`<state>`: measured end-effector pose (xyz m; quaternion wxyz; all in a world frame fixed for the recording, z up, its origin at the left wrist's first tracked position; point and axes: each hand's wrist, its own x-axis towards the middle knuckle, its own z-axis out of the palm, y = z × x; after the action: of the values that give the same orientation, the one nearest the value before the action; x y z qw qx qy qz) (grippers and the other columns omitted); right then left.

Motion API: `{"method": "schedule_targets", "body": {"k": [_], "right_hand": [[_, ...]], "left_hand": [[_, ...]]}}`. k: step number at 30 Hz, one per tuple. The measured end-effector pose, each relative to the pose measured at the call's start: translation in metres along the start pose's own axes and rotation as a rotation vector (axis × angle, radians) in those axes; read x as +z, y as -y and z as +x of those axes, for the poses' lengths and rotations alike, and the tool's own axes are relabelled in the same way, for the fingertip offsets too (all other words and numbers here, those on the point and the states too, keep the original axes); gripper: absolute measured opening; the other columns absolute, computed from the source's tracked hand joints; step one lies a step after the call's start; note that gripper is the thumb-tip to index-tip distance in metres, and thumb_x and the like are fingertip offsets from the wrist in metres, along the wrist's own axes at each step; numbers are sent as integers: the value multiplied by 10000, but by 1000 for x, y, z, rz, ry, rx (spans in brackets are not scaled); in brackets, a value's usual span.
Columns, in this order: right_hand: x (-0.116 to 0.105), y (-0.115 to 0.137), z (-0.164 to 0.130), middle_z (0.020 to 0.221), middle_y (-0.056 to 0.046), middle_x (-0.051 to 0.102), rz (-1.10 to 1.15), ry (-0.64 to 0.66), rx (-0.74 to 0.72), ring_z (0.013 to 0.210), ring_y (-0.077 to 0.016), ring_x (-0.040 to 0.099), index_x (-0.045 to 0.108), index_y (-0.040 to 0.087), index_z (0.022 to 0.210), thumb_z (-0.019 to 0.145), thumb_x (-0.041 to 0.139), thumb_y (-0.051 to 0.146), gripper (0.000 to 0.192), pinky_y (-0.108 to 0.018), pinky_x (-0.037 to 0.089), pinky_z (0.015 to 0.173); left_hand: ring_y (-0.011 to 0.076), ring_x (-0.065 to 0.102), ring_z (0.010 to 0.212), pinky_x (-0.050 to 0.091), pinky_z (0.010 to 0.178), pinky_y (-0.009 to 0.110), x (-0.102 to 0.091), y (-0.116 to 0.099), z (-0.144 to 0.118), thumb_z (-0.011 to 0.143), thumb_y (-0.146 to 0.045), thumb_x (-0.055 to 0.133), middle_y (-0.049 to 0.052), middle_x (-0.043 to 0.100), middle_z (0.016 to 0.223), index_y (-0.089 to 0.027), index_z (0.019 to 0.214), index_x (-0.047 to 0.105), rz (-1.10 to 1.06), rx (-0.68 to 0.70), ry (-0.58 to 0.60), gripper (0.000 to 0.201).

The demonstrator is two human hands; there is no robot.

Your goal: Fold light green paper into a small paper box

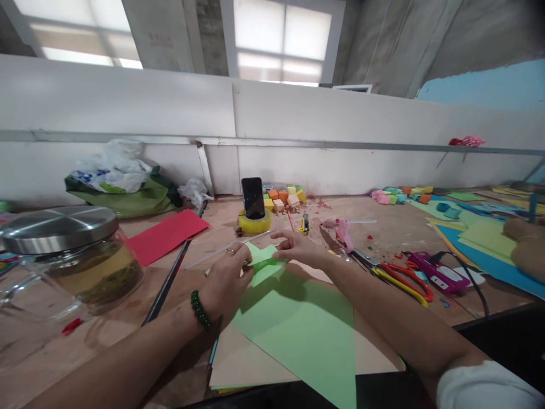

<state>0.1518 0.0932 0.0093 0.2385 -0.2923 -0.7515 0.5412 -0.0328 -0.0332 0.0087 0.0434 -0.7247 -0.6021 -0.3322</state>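
A small folded piece of light green paper (262, 254) is between my two hands. My left hand (227, 277), with a ring and a dark green bead bracelet (200, 310), pinches its left side. Fingers of my right hand (301, 247) close on its right edge. Under them lies a larger light green sheet (313, 326), set askew over a stack of pale pink paper (251, 363) at the table's front edge. Part of the folded piece is hidden by my fingers.
A glass teapot (93, 267) and red paper (168, 234) lie left. A phone (253, 199) stands in a tape roll (254, 222) ahead. Rightward are a pink glue gun (344, 234), scissors (404, 279), a purple power strip (440, 272) and another person's hand (528, 247).
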Motion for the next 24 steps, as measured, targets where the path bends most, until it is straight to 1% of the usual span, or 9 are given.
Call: {"method": "schedule_targets", "body": {"k": [2,5,7,10,14,17,19,21,24], "right_hand": [[2,-3,1,675,42,596,116,15,-70,626,-122,573,506,161,1157,612,779,303,626,-252,446,598],[7,-3,0,691,46,600,87,-22,-190,604,-106,557,509,166,1155,629,733,228,575,-232,422,565],[12,0,-4,694,44,601,12,-6,-255,594,-101,545,526,168,1149,659,695,204,520,-228,411,556],[19,6,-9,767,13,642,-44,-36,-347,689,-128,591,530,176,1160,688,664,185,491,-258,452,641],[22,10,-9,915,-39,686,90,-181,-362,840,-177,633,500,205,1178,677,693,210,537,-311,487,745],[23,9,-6,896,-30,685,263,-216,-259,790,-171,640,494,211,1173,649,747,284,586,-307,502,716],[25,7,-4,830,-14,673,328,-192,-190,720,-156,627,557,190,1083,631,769,347,523,-289,500,667],[27,5,-3,742,0,648,332,-156,-160,648,-139,593,624,160,916,627,766,403,403,-272,482,616],[28,4,-4,638,22,591,273,-157,-201,577,-115,523,632,148,735,634,747,418,311,-250,439,561]], "left_hand": [[154,561,674,429,604,254,3,2,1,699,-71,486,-2,585,768,-210,751,482,-126,-110,4,149],[167,621,713,458,611,264,6,3,1,681,-85,524,17,665,882,-204,980,555,-228,-268,71,323],[195,646,777,472,659,290,7,3,0,688,-113,551,35,694,938,-205,1139,564,-236,-264,112,461],[208,646,763,475,674,298,7,2,-1,710,-155,559,40,717,869,-195,1222,585,-315,-214,148,514],[204,637,791,503,678,284,7,-2,2,801,-314,539,57,707,879,-171,1098,657,-713,-228,178,350],[207,625,772,521,648,294,7,-5,4,794,-499,569,58,686,868,-168,986,671,-869,-367,140,396],[208,627,767,528,644,301,6,-7,4,759,-581,600,62,685,897,-170,1003,660,-940,-434,123,482],[212,635,774,533,674,311,4,-9,4,730,-625,617,64,695,903,-170,1015,660,-1031,-446,145,538],[206,645,735,527,693,306,0,-12,3,697,-615,662,50,711,814,-166,950,694,-1139,-475,218,517]]}}
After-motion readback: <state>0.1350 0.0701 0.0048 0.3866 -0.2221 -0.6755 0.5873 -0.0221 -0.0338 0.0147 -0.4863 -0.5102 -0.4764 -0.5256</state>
